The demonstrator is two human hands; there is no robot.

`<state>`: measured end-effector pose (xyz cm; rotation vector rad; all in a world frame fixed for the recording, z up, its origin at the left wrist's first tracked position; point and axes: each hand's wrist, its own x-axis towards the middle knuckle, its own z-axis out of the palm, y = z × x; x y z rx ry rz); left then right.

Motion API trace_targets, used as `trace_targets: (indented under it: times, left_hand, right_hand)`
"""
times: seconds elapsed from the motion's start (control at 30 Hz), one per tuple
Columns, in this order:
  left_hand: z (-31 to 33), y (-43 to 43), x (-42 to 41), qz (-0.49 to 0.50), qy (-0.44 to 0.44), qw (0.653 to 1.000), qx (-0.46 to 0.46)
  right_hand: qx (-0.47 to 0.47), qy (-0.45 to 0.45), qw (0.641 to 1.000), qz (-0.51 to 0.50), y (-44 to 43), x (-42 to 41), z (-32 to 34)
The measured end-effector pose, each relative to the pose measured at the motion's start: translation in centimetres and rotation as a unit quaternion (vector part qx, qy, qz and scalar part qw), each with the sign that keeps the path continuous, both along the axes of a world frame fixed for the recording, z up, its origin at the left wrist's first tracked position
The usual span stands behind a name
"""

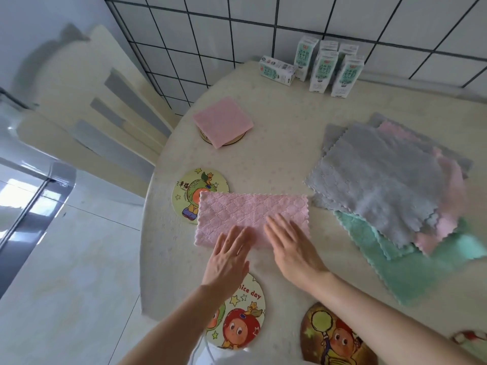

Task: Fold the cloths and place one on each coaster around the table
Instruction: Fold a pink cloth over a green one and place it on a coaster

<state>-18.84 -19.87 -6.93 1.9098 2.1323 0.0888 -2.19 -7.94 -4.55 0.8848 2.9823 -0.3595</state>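
Left hand (228, 255), right hand (291, 248), flat on half-folded pink cloth (250, 214)

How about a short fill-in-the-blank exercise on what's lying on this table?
1. The left hand and right hand lie flat on a half-folded cloth coloured ____.
2. The top cloth of the loose pile is ____.
3. Among the milk cartons, ____ lies on its side.
4. The folded square cloth rests on a round ____.

Missing words: pink; grey; one; coaster.
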Motion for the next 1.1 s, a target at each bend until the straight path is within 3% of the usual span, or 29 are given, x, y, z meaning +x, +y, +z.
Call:
trace_targets:
  times: [0.1,0.4,0.63,0.73,1.1]
  left_hand:
    - [0.0,-0.4,-0.2,0.008,0.005,1.0,-0.025]
    - [-0.2,-4.1,-3.1,0.054,0.008,0.997,-0.055]
    - [0.1,-6.0,-5.0,0.119,0.031,0.989,-0.081]
    - [0.2,-5.9,-4.7,0.128,0.04,0.987,-0.085]
    - [1.5,-4.1,-3.2,0.167,0.058,0.98,-0.089]
  right_hand:
    - [0.011,-0.039,0.998,0.051,-1.2,0.4,-1.3]
    - [0.061,-0.102,0.99,0.072,0.4,4.2,-1.6]
    - [0.082,-0.089,0.991,0.061,1.9,7.0,-0.9]
    - [0.061,-0.091,0.992,0.054,2.2,6.6,-0.3]
    - [0.126,-0.102,0.986,0.033,2.9,2.9,0.4]
